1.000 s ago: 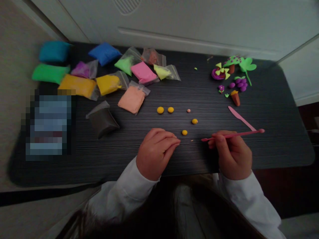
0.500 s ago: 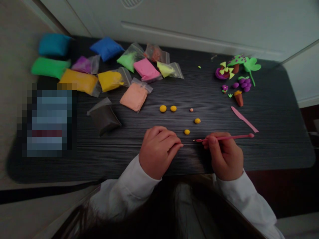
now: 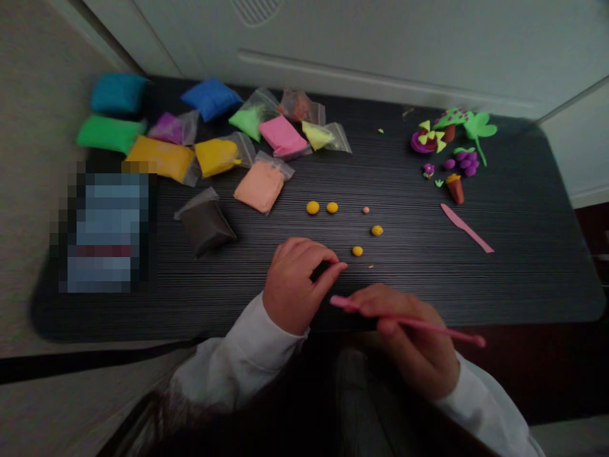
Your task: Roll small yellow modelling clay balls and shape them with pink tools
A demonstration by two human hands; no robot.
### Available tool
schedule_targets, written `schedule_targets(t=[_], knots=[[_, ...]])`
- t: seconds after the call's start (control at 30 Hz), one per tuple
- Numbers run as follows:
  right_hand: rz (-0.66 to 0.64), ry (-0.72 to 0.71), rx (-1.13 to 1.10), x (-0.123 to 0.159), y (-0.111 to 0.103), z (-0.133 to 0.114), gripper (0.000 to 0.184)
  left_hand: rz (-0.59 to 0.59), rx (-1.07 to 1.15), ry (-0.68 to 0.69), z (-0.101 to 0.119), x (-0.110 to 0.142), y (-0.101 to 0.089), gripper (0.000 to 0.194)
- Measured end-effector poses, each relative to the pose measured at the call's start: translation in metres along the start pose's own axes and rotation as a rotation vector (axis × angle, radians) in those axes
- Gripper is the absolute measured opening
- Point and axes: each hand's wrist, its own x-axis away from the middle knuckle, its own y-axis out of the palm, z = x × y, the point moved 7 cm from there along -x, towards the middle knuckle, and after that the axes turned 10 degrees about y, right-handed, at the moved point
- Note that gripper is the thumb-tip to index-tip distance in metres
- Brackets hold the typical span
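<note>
My right hand grips a pink clay modelling tool, its flat end pointing left and its round tip to the right. Thumb and forefinger of my left hand are pinched together low over the table; whatever is between them is too small to make out. Just right of those fingertips lies a yellow clay ball, with a tiny peach sliver below it. Another yellow ball bears small marks. Farther back sit two plain yellow balls, one left and one right, and a small peach ball.
Bags of coloured clay, among them a peach bag and a dark bag, cover the left of the black table. A blurred-out device lies at far left. On the right are a pink clay knife and several clay figures.
My right hand has drawn back toward me with the pink tool, its flat end now nearer my left hand. The peach sliver stays on the table. My left hand has barely moved.
</note>
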Motion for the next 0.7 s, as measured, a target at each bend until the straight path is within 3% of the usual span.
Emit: schedule_targets(t=[0.1,0.23,0.37,0.5,0.7], knots=[[-0.342,0.016,-0.098,0.014,0.032,-0.01,0.027,0.006,0.015,-0.008,-0.001,-0.001,0.0,0.011],[-0.444,0.114,-0.078,0.028,0.043,0.003,0.026,0.013,0.032,-0.024,-0.003,0.0,0.0,0.011],[-0.38,0.209,0.034,0.036,0.039,0.029,0.024,0.014,0.031,-0.025,-0.004,0.0,0.001,0.013],[-0.292,0.218,0.152,0.043,0.027,0.053,0.024,-0.001,0.014,-0.002,-0.005,0.0,0.003,0.013],[-0.073,0.154,0.217,0.067,-0.019,0.054,0.017,-0.009,-0.037,0.065,-0.004,-0.004,0.007,0.01]])
